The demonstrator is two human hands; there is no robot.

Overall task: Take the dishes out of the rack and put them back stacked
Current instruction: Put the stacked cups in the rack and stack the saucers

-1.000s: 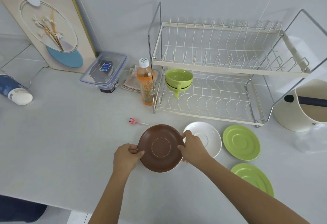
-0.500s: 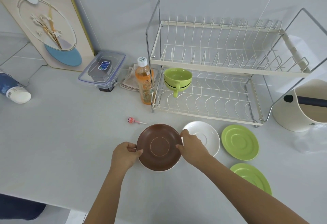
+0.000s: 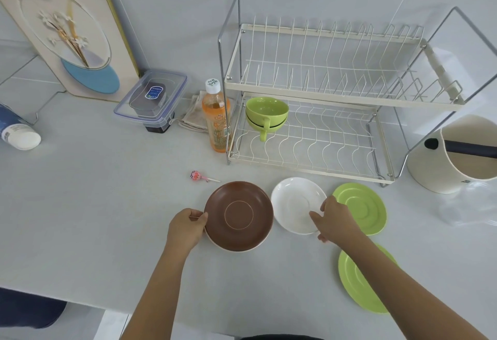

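Note:
A brown saucer (image 3: 238, 215) lies on top of a pale saucer on the counter, and my left hand (image 3: 185, 228) grips its left rim. My right hand (image 3: 333, 218) rests on the right edge of a white saucer (image 3: 294, 204), fingers curled around its rim. One green saucer (image 3: 360, 206) lies just right of that hand, another green saucer (image 3: 355, 283) lies nearer, partly under my right forearm. The two-tier wire rack (image 3: 309, 151) stands behind, with stacked green cups (image 3: 266, 113) on its lower shelf at the left.
An orange drink bottle (image 3: 216, 122) stands against the rack's left side. A lollipop (image 3: 200, 176) lies in front of it. A clear lidded box (image 3: 152, 100) and a picture board (image 3: 67, 25) are at the back left. A cream pot (image 3: 468, 162) sits at the right.
My right hand has left the brown saucer's right rim and moved right onto the white saucer. My left hand stays on the brown saucer.

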